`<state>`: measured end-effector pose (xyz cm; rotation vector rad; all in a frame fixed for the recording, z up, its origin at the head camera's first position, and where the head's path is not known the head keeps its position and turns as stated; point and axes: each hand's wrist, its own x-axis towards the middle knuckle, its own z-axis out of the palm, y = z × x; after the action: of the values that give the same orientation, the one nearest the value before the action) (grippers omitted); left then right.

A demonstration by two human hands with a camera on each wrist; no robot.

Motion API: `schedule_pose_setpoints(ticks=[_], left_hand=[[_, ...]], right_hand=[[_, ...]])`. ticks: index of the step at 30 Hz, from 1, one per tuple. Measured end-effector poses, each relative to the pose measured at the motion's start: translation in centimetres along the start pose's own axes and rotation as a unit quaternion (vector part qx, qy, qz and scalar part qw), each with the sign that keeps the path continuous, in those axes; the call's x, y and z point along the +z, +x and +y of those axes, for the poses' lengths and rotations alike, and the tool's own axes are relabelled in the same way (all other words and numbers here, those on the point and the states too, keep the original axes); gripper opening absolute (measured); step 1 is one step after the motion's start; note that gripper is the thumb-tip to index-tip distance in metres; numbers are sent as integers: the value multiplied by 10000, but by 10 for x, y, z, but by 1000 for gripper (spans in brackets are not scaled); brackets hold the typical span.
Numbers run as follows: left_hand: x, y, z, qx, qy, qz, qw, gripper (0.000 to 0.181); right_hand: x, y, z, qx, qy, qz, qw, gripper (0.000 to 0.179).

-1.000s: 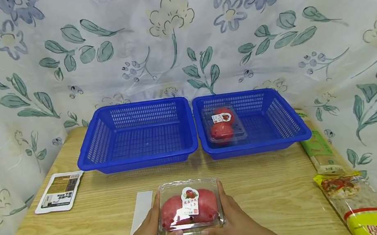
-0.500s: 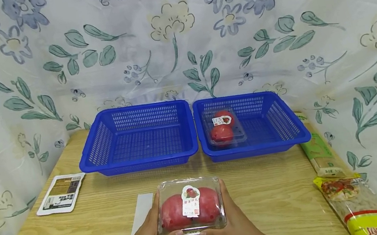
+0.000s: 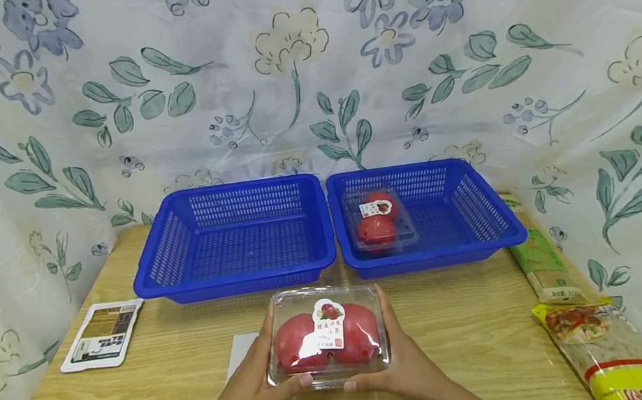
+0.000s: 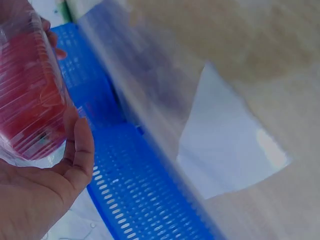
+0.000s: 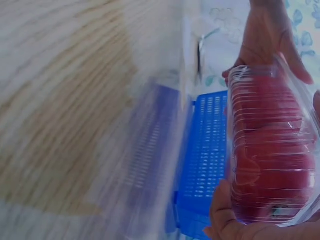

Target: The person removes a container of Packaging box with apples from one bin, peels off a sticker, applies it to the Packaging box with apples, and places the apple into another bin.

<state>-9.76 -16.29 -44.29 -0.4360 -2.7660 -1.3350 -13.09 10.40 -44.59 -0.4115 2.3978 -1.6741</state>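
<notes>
Both hands hold a clear plastic clamshell box (image 3: 330, 361) of two red, tomato-like fruits, with a white label on its lid. My left hand (image 3: 255, 379) grips its left end, thumb on the near edge, and my right hand (image 3: 410, 362) grips the right end the same way. The box is raised off the table, tilted so that its lid faces me. In the left wrist view, fingers (image 4: 82, 150) curl under the box's ribbed side. From the right wrist, the red fruits (image 5: 272, 160) show through the plastic between both hands.
Two blue baskets stand behind the box: a left basket (image 3: 259, 285) and a right basket (image 3: 451, 252), which holds a similar box (image 3: 379, 225). A white-edged packet (image 3: 101, 336) lies left; a white card (image 3: 238, 352) is by my left hand. Bagged foods (image 3: 611, 335) line the right edge.
Both hands have raised the clamshell box and moved it slightly forward and to the right, toward the baskets. They keep their grip; the other things stay in place.
</notes>
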Motion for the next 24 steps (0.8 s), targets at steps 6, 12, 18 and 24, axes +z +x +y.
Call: schedule_pose_setpoints(ticks=[6, 12, 18, 24], left_hand=[[-6, 8, 5, -55, 72, -140, 9999, 111], [-9, 15, 12, -128, 341, -150, 9992, 110], [-12, 27, 21, -169, 552, -157, 9982, 110], [-12, 44, 31, -118, 749, -122, 9970, 109]], right_hand=[[-4, 3, -5, -113, 305, 78, 9994, 137], [-12, 7, -9, -353, 476, 81, 9982, 129], [-25, 11, -15, -593, 518, 65, 9969, 125], [-39, 14, -22, -706, 444, 262, 9962, 124]])
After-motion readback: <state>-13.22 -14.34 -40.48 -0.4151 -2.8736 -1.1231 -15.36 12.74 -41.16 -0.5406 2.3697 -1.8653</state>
